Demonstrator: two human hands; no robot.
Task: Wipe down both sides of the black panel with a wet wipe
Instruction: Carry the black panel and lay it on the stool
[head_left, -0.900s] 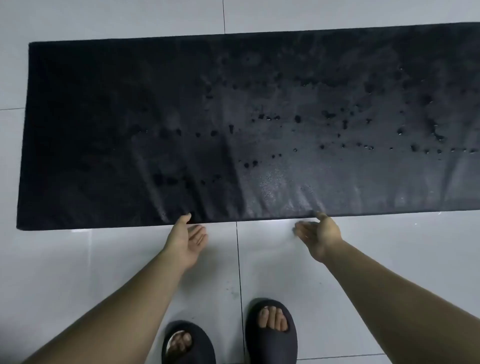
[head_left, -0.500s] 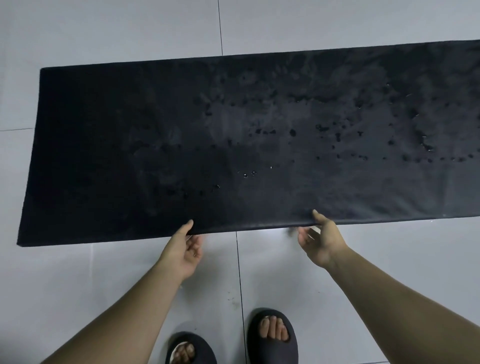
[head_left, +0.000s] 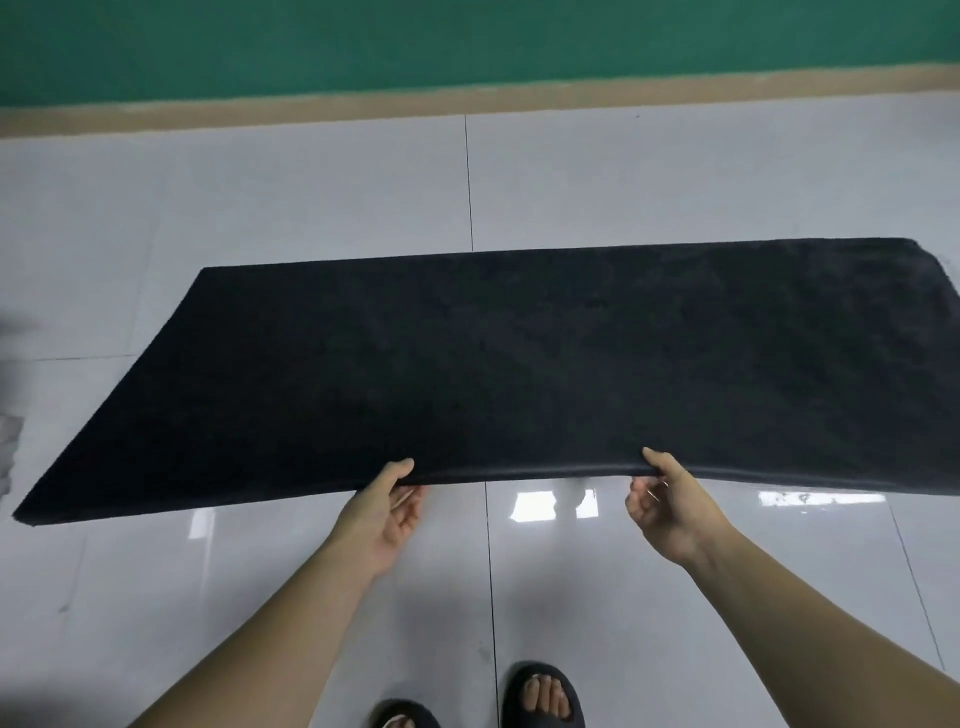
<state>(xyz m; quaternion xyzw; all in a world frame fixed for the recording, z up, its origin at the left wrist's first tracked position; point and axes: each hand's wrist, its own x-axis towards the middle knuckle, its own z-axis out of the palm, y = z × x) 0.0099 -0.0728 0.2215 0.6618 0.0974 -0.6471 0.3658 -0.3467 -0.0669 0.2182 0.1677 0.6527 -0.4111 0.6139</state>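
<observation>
The long black panel (head_left: 519, 374) is lifted at its near edge, which bows upward in the middle above the white tiled floor. My left hand (head_left: 387, 512) grips that near edge from below, thumb on top. My right hand (head_left: 667, 501) grips the same edge further right, thumb on top and fingers curled underneath. The panel's right end runs out of view. No wet wipe shows in either hand.
White glossy floor tiles (head_left: 260, 208) surround the panel. A tan skirting strip (head_left: 467, 104) and green wall (head_left: 467, 41) lie beyond it. My feet in dark slippers (head_left: 543, 693) stand at the bottom edge. A pale crumpled thing (head_left: 8, 447) sits at the far left.
Both hands went from open beside the near edge to gripping it, and the near edge has risen off the floor. The view tilted up, showing the wall.
</observation>
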